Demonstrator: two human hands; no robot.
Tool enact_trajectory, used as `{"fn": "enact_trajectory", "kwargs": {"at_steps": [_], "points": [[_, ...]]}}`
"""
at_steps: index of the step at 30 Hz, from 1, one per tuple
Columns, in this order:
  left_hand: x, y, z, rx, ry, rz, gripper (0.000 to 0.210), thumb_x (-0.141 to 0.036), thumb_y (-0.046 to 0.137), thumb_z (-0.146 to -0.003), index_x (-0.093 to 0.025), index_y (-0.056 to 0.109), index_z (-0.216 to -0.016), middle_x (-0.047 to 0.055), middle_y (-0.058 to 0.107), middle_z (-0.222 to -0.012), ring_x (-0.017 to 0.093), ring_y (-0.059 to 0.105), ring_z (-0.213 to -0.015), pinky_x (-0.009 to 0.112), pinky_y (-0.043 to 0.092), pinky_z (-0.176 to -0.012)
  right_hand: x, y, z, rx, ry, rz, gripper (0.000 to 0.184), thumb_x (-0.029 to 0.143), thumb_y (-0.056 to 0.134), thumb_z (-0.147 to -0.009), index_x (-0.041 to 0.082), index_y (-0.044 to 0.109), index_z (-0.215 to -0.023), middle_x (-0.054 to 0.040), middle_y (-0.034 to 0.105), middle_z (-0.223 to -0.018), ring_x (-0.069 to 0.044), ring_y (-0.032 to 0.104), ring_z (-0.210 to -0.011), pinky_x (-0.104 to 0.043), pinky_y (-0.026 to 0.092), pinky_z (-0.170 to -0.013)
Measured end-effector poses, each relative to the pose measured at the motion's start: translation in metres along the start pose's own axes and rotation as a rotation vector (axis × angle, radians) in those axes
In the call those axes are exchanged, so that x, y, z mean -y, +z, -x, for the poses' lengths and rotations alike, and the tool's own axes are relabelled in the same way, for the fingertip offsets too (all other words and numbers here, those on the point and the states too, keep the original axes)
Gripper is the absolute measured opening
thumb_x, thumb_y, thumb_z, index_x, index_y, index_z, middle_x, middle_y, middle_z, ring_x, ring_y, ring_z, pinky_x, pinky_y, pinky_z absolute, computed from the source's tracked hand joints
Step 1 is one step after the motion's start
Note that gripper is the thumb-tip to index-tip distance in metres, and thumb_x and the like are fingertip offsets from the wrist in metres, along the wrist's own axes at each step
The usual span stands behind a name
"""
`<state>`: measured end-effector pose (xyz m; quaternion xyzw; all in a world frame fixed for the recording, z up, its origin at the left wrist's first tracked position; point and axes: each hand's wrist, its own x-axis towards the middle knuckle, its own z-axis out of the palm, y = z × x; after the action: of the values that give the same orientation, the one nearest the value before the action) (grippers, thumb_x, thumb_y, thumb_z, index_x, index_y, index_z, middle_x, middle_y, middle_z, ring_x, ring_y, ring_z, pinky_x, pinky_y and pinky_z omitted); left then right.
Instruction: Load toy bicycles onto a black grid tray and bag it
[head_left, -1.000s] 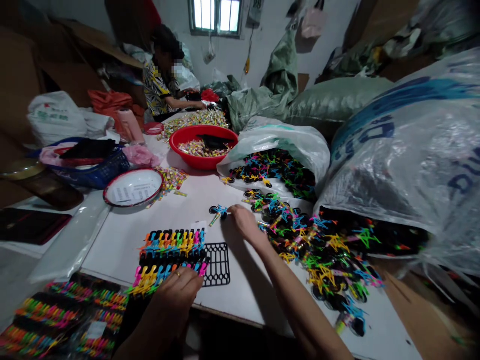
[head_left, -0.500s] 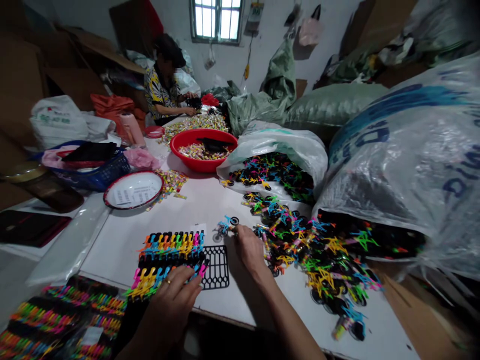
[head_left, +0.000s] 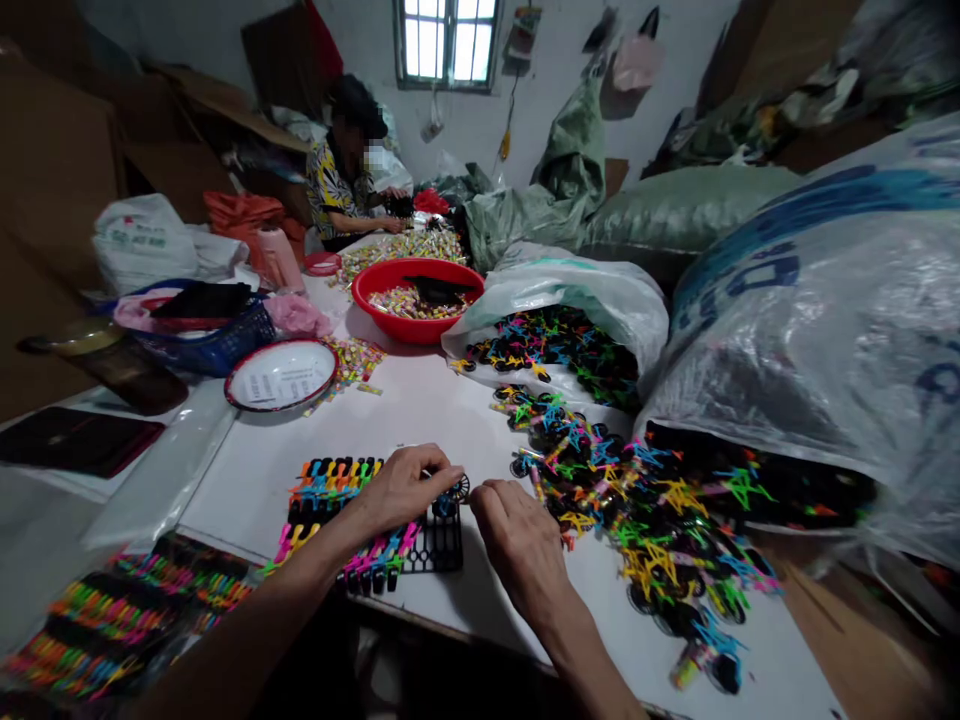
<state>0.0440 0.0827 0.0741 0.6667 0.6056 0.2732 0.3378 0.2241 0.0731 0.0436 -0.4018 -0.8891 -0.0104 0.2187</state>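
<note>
Toy bicycle, blue with a black spoked wheel, sits between the two hands, at the upper right end of a black slotted rack. Left hand: palm down, reaching across the rack; grip pinching the bicycle, thumb along its near side. Right hand: fingers curled just beside the wheel's right edge; cannot tell whether its grip is closed on the wheel. Bicycle row, multicoloured, stands packed closely to the left, partly hidden by the left forearm. Rack slots near the right end are visible. Loose heap of similar bicycles, some with small printed tubes, spreads over the white desk to the right of the right hand. Behind it, an open plastic bag holds more. Red basin with small tubes stands farther back; a co-worker sits beyond.
</note>
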Motion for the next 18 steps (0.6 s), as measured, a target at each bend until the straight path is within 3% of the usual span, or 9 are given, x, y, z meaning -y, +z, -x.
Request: {"fn": "enact_trajectory", "kwargs": {"at_steps": [3, 6, 8, 10, 13, 18], "points": [[-0.004, -0.01, 0.001, 0.006, 0.034, -0.039, 0.031, -0.039, 0.049, -0.086, -0.016, 0.067, -0.078, 0.002, 0.066, -0.077, 0.015, 0.058, -0.074, 0.027, 0.042, -0.067, -0.001, 0.005, -0.005, 0.011, 0.12, -0.184, 0.01, 0.014, 0.05, -0.086, 0.02, 0.057, -0.09, -0.0025, 0.059, -0.08, -0.016, 0.054, -0.071, -0.027, 0.035, -0.059], [-0.001, -0.029, 0.011, -0.246, 0.145, -0.15, 0.031, -0.04, 0.05, -0.087, -0.017, 0.065, -0.099, 0.005, 0.067, -0.095, 0.018, 0.06, -0.087, 0.029, 0.045, -0.075, 0.002, 0.02, -0.013, 0.024, 0.307, -0.486, 0.002, 0.021, 0.056, -0.081, 0.02, 0.057, -0.082, -0.0003, 0.057, -0.076, -0.014, 0.051, -0.064, -0.024, 0.036, -0.056], [0.008, -0.036, 0.022, -0.408, 0.184, -0.295, 0.028, -0.038, 0.049, -0.088, -0.016, 0.062, -0.101, 0.006, 0.066, -0.096, 0.02, 0.06, -0.089, 0.032, 0.046, -0.078, 0.008, 0.039, -0.017, 0.012, 0.455, -0.719, 0.007, 0.026, 0.057, -0.079, 0.019, 0.056, -0.078, 0.0017, 0.054, -0.07, -0.013, 0.05, -0.06, -0.023, 0.037, -0.054], [0.02, -0.033, 0.034, -0.373, 0.226, -0.432, 0.021, -0.03, 0.047, -0.09, -0.017, 0.061, -0.097, 0.006, 0.065, -0.092, 0.02, 0.06, -0.088, 0.033, 0.047, -0.079, 0.016, 0.063, -0.018, 0.017, 0.571, -0.88, 0.011, 0.028, 0.06, -0.076, 0.019, 0.056, -0.078, 0.0019, 0.056, -0.068, -0.013, 0.051, -0.061, -0.023, 0.039, -0.055], [0.039, -0.015, 0.042, -0.194, 0.312, -0.521, 0.017, -0.017, 0.046, -0.089, -0.017, 0.061, -0.097, 0.006, 0.064, -0.092, 0.02, 0.06, -0.088, 0.034, 0.048, -0.08, 0.027, 0.095, -0.018, 0.075, 0.659, -0.912, 0.013, 0.025, 0.063, -0.071, 0.017, 0.058, -0.079, -0.0011, 0.062, -0.074, -0.016, 0.055, -0.068, -0.026, 0.043, -0.063], [0.053, 0.005, 0.035, -0.173, 0.377, -0.517, 0.024, -0.007, 0.042, -0.088, -0.018, 0.061, -0.098, 0.005, 0.064, -0.09, 0.019, 0.059, -0.087, 0.033, 0.049, -0.08, 0.028, 0.11, -0.022, 0.063, 0.564, -0.982, 0.012, 0.017, 0.052, -0.074, 0.017, 0.058, -0.084, -0.0021, 0.064, -0.079, -0.017, 0.058, -0.072, -0.027, 0.045, -0.067]]}}
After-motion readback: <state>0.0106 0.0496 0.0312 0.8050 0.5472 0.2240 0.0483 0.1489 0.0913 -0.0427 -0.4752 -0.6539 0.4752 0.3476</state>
